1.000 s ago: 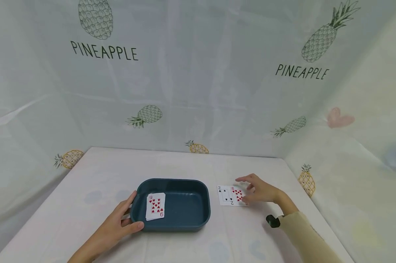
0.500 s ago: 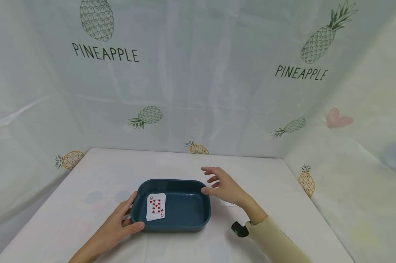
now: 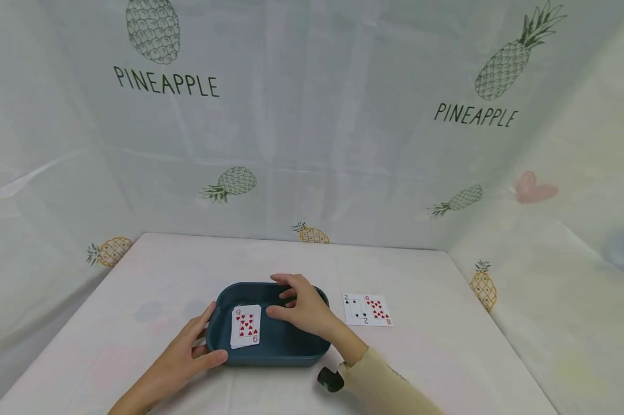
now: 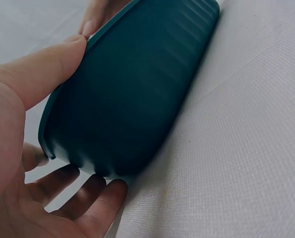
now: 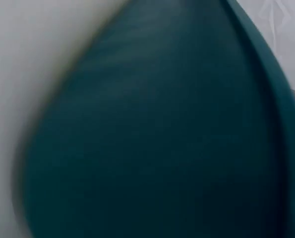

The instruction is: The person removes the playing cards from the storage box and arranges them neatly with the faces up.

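Note:
A dark teal rectangular tray (image 3: 296, 346) stands on the table in the head view. My left hand (image 3: 184, 350) holds its left end. The left wrist view shows the thumb on the rim of the tray (image 4: 122, 99) and the fingertips against its end wall. Inside the tray, at the left, lies a small stack of playing cards (image 3: 245, 326) with the nine of hearts on top. Above the tray's right half is my right hand (image 3: 306, 308), thumb and fingers spread apart, nothing between them. In the right wrist view the blurred tray (image 5: 152, 124) fills most of the picture.
Right of the tray, a two of spades (image 3: 355, 309) and a ten of hearts (image 3: 378, 310) lie face up side by side on the white tablecloth (image 3: 270, 259). A pineapple-print curtain (image 3: 317, 144) rises behind the table. A dark device (image 3: 330, 380) sits at my right wrist.
My right hand has moved left from the two loose cards to above the tray, uncovering those cards again. My left hand and the stack in the tray stay put.

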Available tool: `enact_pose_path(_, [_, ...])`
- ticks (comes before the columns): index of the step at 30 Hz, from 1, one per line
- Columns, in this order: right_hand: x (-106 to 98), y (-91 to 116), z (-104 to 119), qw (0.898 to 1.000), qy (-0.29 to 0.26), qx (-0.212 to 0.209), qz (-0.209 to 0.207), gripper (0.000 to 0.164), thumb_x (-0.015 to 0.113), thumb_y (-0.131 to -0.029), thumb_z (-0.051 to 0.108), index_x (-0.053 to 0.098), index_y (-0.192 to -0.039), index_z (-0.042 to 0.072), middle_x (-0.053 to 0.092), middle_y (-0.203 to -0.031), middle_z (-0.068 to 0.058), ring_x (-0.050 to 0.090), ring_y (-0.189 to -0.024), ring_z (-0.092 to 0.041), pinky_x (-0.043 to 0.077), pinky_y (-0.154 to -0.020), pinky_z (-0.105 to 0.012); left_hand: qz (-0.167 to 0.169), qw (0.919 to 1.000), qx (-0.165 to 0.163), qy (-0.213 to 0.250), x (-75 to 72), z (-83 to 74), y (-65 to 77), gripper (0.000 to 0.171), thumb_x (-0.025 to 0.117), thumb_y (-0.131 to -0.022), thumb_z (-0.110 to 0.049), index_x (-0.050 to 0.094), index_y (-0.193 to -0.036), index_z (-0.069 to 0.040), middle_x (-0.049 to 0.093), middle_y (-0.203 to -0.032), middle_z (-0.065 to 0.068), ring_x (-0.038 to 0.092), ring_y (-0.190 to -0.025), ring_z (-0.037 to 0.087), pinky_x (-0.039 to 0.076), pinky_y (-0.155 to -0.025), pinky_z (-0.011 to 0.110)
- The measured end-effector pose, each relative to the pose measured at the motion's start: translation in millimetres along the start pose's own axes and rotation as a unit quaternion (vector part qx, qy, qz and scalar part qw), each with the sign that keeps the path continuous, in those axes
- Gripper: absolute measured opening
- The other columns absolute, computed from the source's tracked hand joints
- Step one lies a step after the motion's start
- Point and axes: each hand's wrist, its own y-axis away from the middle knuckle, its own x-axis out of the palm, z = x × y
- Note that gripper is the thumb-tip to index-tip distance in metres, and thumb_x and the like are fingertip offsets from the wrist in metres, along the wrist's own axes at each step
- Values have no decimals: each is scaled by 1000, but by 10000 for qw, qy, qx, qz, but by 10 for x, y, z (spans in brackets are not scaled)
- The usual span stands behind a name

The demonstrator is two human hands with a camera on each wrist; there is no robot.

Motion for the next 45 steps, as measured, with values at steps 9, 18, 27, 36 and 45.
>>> enact_pose_path(9, [333,-106,-58,9996,4,245,-141,67,84,-93,25,56,-152,10,57,-140,-15,65,-119,-33,60,-99,-48,29,9996,283,75,2,38,-8,103,82,-96,-32,13,-173,-23,28,-165,22,41,-148,46,57,-104,32])
enact_pose_path(18, [407,-148,-119,9986,307,416,-51,68,87,-90,26,58,-150,11,58,-137,-11,64,-120,-32,59,-92,-26,20,9996,277,-75,-13,25,-17,103,80,-97,-35,12,-173,-26,26,-167,20,41,-149,45,57,-104,32])
enact_pose_path(27, [425,-156,-121,9956,533,660,397,75,89,-88,32,56,-152,13,56,-139,-7,61,-120,-25,56,-95,-30,44,9994,320,-124,-13,9,-13,103,80,-97,-33,12,-173,-22,29,-165,22,43,-148,46,58,-103,32])
enact_pose_path(36, [475,-212,-105,9914,884,654,712,78,90,-86,34,56,-153,13,56,-138,-9,59,-119,-22,56,-96,-28,56,9993,242,-264,-34,23,-3,101,78,-99,-36,10,-173,-26,26,-167,21,41,-149,46,56,-106,34])
enact_pose_path(45, [522,-233,-86,9819,1600,606,813,80,91,-84,38,57,-152,13,57,-140,-8,52,-120,-18,53,-104,-35,22,9991,164,-396,-30,14,-25,102,78,-98,-40,11,-173,-28,28,-166,21,43,-148,45,56,-106,34])
